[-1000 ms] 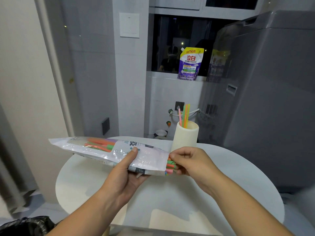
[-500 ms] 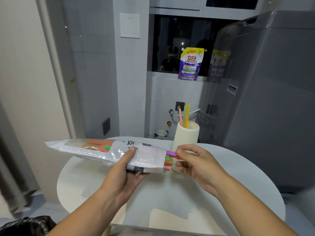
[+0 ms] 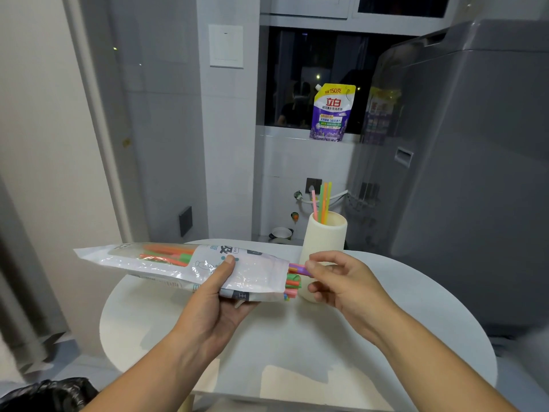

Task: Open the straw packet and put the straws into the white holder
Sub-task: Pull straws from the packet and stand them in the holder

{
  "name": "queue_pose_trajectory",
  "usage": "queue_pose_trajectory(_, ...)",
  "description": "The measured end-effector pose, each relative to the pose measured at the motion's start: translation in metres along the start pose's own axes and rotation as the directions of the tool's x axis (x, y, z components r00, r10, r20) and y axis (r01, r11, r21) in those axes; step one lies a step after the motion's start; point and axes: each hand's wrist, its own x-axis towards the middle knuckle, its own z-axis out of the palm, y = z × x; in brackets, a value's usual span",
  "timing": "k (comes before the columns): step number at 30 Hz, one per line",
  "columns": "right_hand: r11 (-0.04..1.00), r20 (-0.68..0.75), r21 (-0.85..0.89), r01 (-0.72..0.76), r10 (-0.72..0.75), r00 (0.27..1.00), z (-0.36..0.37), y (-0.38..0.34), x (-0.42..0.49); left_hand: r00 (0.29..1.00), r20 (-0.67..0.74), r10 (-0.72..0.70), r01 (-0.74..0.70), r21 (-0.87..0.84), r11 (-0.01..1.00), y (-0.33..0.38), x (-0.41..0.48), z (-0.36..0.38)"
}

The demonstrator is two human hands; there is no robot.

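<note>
My left hand (image 3: 218, 295) grips the clear and white straw packet (image 3: 178, 264), holding it level above the table with its open end to the right. Several coloured straw ends (image 3: 292, 285) poke out of that opening. My right hand (image 3: 341, 281) pinches the tip of a purple straw (image 3: 297, 267) at the packet's mouth, thumb and forefinger closed on it. Just behind my right hand stands the white holder (image 3: 325, 236), upright on the table, with several straws (image 3: 322, 202) sticking up from it: pink, green, orange and yellow.
A round white table (image 3: 297, 346) lies under both hands. A grey washing machine (image 3: 463, 173) fills the right side. A purple detergent pouch (image 3: 329, 113) stands on the window ledge. A black bag (image 3: 44, 395) sits at the lower left on the floor.
My right hand moved from covering the straw ends to pinching one purple straw and has drawn its tip slightly out of the packet. My left hand kept holding the packet.
</note>
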Motion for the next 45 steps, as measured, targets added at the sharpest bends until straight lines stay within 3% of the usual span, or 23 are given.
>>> queue_pose_trajectory(4,0.998,-0.022,-0.057,0.025,-0.026,0.999,0.000,0.002,0.002,1.000,-0.002,0.012,-0.012,-0.012,1.000,0.002,0.000,0.000)
queue_pose_trajectory(10,0.977,-0.023,0.207,-0.042,0.048,0.999,-0.009,-0.005,0.003,0.999,-0.022,0.044,-0.045,-0.037,0.998,0.010,0.001,-0.003)
queue_pose_trajectory(16,0.940,-0.121,0.342,0.005,0.039,0.992,-0.001,-0.002,0.001,0.997,-0.030,0.067,-0.069,-0.068,0.995,0.012,0.001,0.000)
queue_pose_trajectory(23,0.947,0.055,0.281,-0.159,0.149,0.987,0.025,0.014,-0.010,0.995,-0.015,0.099,-0.100,-0.073,0.992,0.012,-0.003,0.002)
queue_pose_trajectory(26,0.930,0.034,0.357,-0.086,0.079,0.996,0.038,0.014,-0.004,0.996,0.000,0.089,-0.089,-0.044,0.995,0.007,-0.004,0.004)
queue_pose_trajectory(30,0.896,-0.104,0.444,0.026,0.023,0.994,0.046,0.012,0.006,0.996,0.017,0.085,-0.084,-0.032,0.996,0.003,-0.004,0.005)
queue_pose_trajectory(37,0.941,-0.227,0.320,0.106,-0.033,0.973,0.034,0.004,0.010,0.995,-0.016,0.096,-0.097,-0.060,0.993,0.005,0.001,0.001)
queue_pose_trajectory(45,0.949,-0.269,0.148,0.278,-0.232,0.935,0.005,-0.030,0.008,0.991,-0.027,0.130,-0.133,-0.149,0.980,0.014,0.007,-0.003)
